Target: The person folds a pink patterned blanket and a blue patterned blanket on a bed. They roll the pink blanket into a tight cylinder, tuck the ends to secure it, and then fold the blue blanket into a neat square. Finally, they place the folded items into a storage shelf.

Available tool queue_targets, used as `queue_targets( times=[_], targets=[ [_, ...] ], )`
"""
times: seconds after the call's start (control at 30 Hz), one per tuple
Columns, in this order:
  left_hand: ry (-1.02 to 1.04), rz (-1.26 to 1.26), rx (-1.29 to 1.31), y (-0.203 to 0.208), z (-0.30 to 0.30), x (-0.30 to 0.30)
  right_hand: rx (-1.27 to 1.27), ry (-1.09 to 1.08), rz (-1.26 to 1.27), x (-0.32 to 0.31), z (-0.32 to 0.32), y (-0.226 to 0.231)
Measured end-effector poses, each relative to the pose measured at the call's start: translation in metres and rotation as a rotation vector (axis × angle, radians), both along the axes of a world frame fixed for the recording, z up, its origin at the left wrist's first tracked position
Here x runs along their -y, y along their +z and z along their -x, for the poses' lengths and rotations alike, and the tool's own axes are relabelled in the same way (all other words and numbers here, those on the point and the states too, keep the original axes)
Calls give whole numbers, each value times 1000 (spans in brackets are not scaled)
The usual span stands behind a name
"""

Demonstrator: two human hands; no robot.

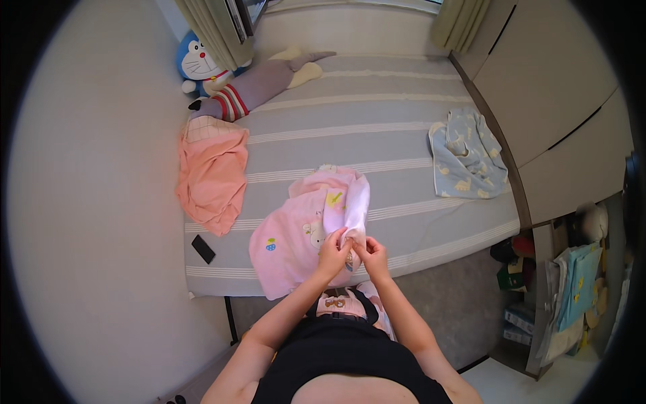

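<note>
A soft pink cloth (289, 232) with cartoon figures and a paler, lilac-white underside is spread over the near edge of the bed. Whether it is a garment or a small blanket I cannot tell. Its right side is folded up into a narrow strip. At the near end of that strip, my left hand (332, 257) pinches the cloth between closed fingers. Close beside it, my right hand (372, 257) pinches the same bunched edge. The fingertips of both hands nearly meet there.
The bed (397, 145) has a grey sheet with white stripes. On its left lie a salmon-pink cloth (212, 178) and a dark phone (203, 249). A blue patterned cloth (468, 158) lies right. Plush toys (266, 84) rest at the far left. Cabinets (558, 101) border the right.
</note>
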State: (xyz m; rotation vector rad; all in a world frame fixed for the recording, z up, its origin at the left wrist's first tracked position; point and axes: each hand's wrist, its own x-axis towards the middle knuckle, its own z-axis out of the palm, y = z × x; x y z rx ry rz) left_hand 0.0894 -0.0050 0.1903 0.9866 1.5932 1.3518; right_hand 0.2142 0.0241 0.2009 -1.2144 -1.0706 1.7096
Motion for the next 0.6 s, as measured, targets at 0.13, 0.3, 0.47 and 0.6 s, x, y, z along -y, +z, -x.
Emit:
queue_targets(
  times=[0.13, 0.3, 0.47, 0.6],
  targets=[
    [28, 74, 149, 1, -1, -1, -9, -84, -17, 2, -1, 4],
    [129, 111, 567, 31, -8, 1, 314, -203, -233, -1, -1, 10],
    [42, 134, 768, 36, -6, -4, 356, -87, -352, -1, -3, 17],
    [-88, 182, 975, 41, -2, -9, 83, -12, -131, 1, -3, 29]
  ],
)
